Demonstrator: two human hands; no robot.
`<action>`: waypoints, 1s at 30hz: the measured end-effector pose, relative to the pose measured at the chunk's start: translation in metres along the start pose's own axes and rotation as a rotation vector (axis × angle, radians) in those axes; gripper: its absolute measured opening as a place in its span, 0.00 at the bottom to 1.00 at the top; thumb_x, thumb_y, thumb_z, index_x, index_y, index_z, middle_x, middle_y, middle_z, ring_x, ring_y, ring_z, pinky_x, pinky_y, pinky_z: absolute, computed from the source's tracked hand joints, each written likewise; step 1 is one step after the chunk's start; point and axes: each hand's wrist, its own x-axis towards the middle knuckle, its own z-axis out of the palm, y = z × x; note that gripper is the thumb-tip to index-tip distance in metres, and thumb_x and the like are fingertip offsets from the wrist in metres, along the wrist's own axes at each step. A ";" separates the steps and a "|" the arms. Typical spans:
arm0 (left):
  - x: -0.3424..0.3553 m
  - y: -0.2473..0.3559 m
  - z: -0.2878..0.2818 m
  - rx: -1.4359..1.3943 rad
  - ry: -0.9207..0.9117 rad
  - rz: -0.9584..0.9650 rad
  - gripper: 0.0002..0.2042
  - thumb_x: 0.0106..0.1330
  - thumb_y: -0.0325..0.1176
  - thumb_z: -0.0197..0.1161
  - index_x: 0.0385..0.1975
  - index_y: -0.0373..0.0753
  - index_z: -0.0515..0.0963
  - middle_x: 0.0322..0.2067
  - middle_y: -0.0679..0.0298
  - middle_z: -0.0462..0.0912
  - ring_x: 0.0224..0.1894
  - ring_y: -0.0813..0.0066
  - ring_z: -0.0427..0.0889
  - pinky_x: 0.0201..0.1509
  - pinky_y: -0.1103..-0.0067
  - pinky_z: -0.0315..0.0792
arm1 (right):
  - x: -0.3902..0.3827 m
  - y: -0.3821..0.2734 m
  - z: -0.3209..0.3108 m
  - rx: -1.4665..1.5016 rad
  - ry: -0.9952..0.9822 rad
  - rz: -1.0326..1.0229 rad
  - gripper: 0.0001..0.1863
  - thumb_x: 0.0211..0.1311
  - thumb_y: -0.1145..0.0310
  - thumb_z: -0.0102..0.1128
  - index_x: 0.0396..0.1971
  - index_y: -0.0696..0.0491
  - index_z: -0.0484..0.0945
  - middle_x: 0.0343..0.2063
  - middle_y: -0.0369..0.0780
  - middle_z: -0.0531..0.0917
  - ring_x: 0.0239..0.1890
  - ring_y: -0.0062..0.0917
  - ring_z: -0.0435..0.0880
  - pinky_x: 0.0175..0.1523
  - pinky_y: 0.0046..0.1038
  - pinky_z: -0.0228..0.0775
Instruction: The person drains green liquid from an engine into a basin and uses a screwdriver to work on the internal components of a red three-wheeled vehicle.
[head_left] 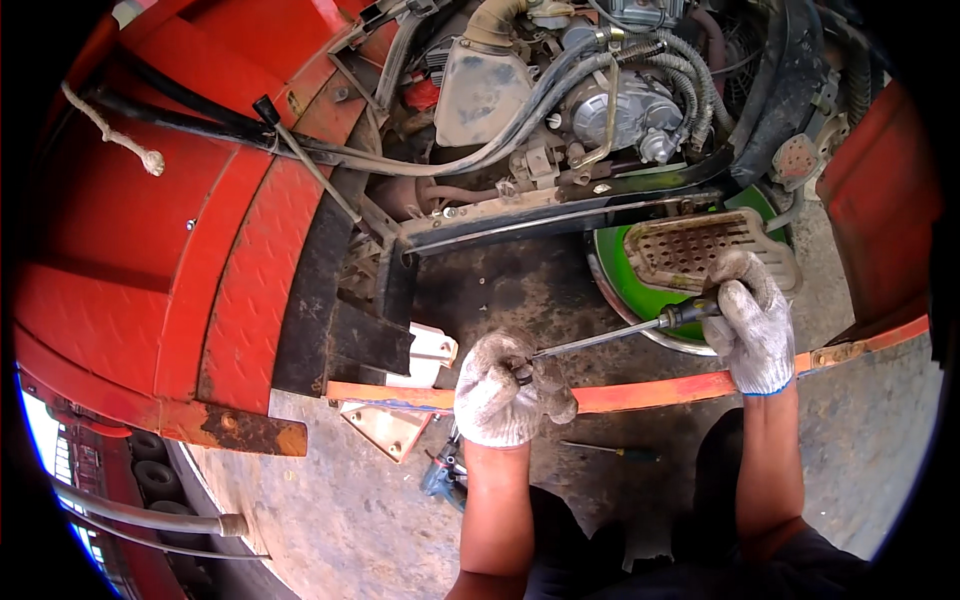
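My gloved right hand (pixel 748 320) is closed round the dark handle of a screwdriver (pixel 688 311), whose long metal shaft points left. At that shaft's tip, my gloved left hand (pixel 500 395) is curled on a small dark item (pixel 522 376), mostly hidden by the fingers. Both hands are above an orange metal rail (pixel 650 390). Behind the right hand are a perforated footrest (pixel 690 247) and a green basin (pixel 640 300). Below the left hand a drill (pixel 445 478) lies on the floor, with another screwdriver (pixel 632 455) to its right.
A red vehicle body (pixel 120 250) fills the left, with a red panel (pixel 875 210) at right. Beyond my hands is an exposed engine (pixel 615 110) with hoses and frame members. Pale brackets (pixel 382 435) lie beside the left forearm; tires (pixel 160 478) show at lower left.
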 end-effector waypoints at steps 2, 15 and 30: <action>0.002 0.001 0.003 -0.003 -0.023 -0.015 0.20 0.65 0.32 0.71 0.49 0.27 0.75 0.40 0.49 0.79 0.35 0.47 0.86 0.24 0.57 0.77 | -0.002 -0.005 0.008 -0.081 0.103 0.033 0.13 0.72 0.61 0.63 0.47 0.53 0.76 0.26 0.31 0.73 0.16 0.13 0.64 0.22 0.19 0.54; 0.001 0.001 0.004 -0.020 0.035 -0.015 0.20 0.61 0.31 0.73 0.47 0.27 0.76 0.40 0.50 0.79 0.36 0.47 0.86 0.28 0.56 0.80 | -0.002 -0.004 0.002 -0.111 0.093 0.035 0.12 0.73 0.63 0.60 0.49 0.52 0.75 0.24 0.31 0.75 0.18 0.13 0.67 0.22 0.19 0.55; -0.007 0.003 -0.014 0.117 0.155 0.036 0.19 0.60 0.33 0.74 0.45 0.28 0.77 0.39 0.54 0.78 0.35 0.57 0.82 0.36 0.62 0.80 | -0.002 -0.006 0.012 -0.095 0.116 0.069 0.09 0.70 0.67 0.63 0.45 0.52 0.77 0.32 0.34 0.78 0.16 0.12 0.65 0.22 0.18 0.62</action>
